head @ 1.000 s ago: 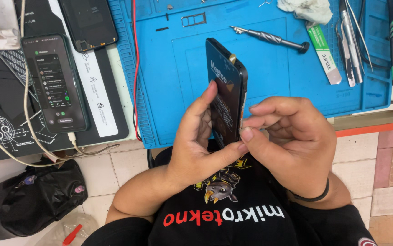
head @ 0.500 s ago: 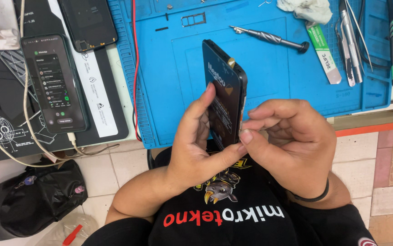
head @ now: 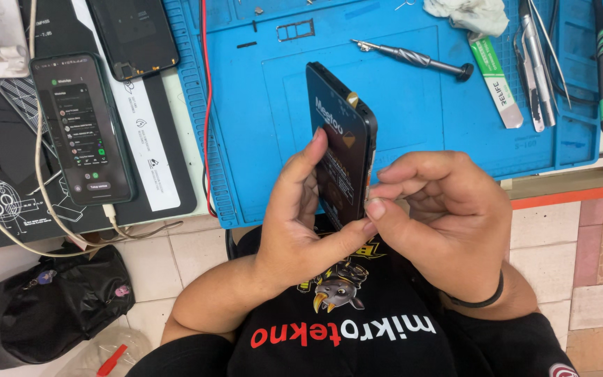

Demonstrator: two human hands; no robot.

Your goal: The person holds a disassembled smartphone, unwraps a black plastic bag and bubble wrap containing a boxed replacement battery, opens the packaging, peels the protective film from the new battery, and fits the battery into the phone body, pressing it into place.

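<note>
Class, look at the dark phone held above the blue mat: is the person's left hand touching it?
Touching. The head view shows the left hand gripping the dark phone, fingers flat on its back.

Single view only, worn on the head, looking steeply down past chest and black shirt. Close range: hands near frame centre, just below the lens, held over the near edge of the blue mat. Faces forward across the worktop, taking in the mat's near half, cut off beyond its far part. Tiled floor visible below the mat's near edge, on both sides. No second view to overlap.
</note>
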